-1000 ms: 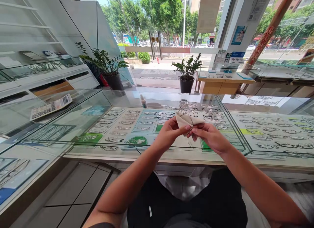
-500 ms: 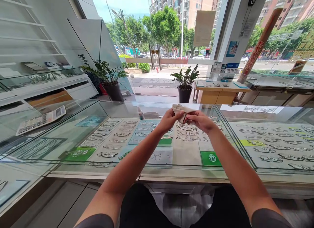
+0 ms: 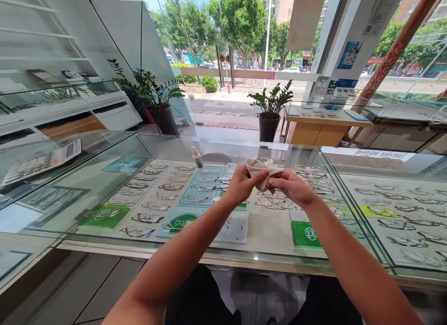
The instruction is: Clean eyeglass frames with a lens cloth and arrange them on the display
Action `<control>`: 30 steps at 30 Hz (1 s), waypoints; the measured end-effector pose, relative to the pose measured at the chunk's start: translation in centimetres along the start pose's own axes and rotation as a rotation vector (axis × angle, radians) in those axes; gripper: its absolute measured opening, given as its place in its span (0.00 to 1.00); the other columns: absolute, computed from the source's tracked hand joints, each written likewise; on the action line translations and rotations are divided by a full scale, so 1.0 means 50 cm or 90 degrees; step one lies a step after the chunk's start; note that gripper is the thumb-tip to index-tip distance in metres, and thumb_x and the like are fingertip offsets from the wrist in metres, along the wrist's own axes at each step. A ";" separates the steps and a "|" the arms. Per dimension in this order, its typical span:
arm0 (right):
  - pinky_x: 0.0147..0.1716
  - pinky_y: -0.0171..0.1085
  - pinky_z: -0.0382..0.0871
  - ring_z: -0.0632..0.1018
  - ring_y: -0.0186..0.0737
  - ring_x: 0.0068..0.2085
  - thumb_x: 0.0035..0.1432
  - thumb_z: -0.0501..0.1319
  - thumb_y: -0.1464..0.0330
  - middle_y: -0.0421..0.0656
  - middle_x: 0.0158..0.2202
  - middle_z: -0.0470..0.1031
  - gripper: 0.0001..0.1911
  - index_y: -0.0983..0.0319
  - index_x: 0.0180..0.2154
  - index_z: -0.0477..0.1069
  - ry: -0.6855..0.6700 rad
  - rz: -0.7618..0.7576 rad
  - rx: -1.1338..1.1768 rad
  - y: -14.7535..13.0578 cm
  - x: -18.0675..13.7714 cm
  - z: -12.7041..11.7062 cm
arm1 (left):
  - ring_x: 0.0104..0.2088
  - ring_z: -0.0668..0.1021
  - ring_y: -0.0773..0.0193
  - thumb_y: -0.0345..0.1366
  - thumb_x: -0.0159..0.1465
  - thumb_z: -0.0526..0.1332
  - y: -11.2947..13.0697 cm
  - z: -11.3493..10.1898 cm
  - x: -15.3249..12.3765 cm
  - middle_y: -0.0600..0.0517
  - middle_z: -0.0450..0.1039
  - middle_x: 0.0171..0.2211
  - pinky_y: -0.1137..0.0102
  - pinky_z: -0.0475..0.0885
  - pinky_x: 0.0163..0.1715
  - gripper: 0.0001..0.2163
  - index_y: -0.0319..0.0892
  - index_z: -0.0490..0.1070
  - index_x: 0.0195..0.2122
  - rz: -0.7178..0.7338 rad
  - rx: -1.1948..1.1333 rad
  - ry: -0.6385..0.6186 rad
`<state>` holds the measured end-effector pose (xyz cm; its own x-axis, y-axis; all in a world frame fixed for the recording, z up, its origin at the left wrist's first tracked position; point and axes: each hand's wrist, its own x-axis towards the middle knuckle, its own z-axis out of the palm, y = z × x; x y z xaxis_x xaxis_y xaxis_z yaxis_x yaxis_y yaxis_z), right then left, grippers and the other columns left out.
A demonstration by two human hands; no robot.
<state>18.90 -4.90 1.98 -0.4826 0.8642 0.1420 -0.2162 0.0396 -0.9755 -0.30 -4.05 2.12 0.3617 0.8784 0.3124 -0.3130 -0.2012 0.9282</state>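
Above the glass counter, my left hand (image 3: 243, 181) is closed on a pale beige cloth (image 3: 254, 166), its thumb pressed onto the folds. My right hand (image 3: 293, 187) pinches the other side of the same cloth, close to the left thumb. A thin dark line, perhaps part of a glasses frame, shows at the cloth's upper fold; whatever is wrapped inside is mostly hidden. Beyond my left hand, a small spray bottle (image 3: 197, 157) stands upright on the glass top.
Under the glass of the display counter (image 3: 265, 257) lie rows of eyeglasses (image 3: 146, 218) and green cards (image 3: 307, 234). A calculator (image 3: 45, 162) is at the left. Potted plants (image 3: 270, 125) stand beyond the counter, before the window. A wooden display table (image 3: 321, 129) is at the back right.
The view has tilted down and shifted slightly, so the cloth and hands appear a little lower. Both hands keep hold of the cloth, whose folds look slightly different.
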 end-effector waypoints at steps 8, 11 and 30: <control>0.34 0.41 0.68 0.76 0.40 0.34 0.57 0.75 0.58 0.44 0.32 0.83 0.12 0.60 0.35 0.83 0.013 -0.012 -0.025 0.000 0.000 0.000 | 0.24 0.75 0.66 0.60 0.67 0.69 -0.008 -0.011 0.006 0.52 0.75 0.22 0.69 0.72 0.29 0.26 0.38 0.78 0.30 0.025 0.025 0.036; 0.35 0.41 0.69 0.76 0.40 0.34 0.57 0.74 0.59 0.44 0.31 0.83 0.11 0.59 0.34 0.83 0.029 -0.017 -0.030 -0.004 -0.004 -0.005 | 0.30 0.77 0.65 0.58 0.67 0.70 -0.013 -0.031 0.013 0.50 0.79 0.28 0.69 0.74 0.35 0.25 0.37 0.80 0.32 0.018 0.013 0.014; 0.40 0.42 0.69 0.77 0.41 0.38 0.59 0.75 0.56 0.46 0.37 0.84 0.15 0.59 0.41 0.85 0.061 -0.018 -0.044 0.016 -0.004 0.020 | 0.27 0.75 0.66 0.53 0.56 0.80 0.002 -0.006 0.005 0.52 0.77 0.26 0.69 0.71 0.31 0.22 0.38 0.78 0.32 0.036 -0.003 0.092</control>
<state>17.98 -5.51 1.35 -0.3929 0.9062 0.1563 -0.1675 0.0966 -0.9811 -0.50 -3.73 2.21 0.2129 0.9193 0.3310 -0.3328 -0.2503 0.9092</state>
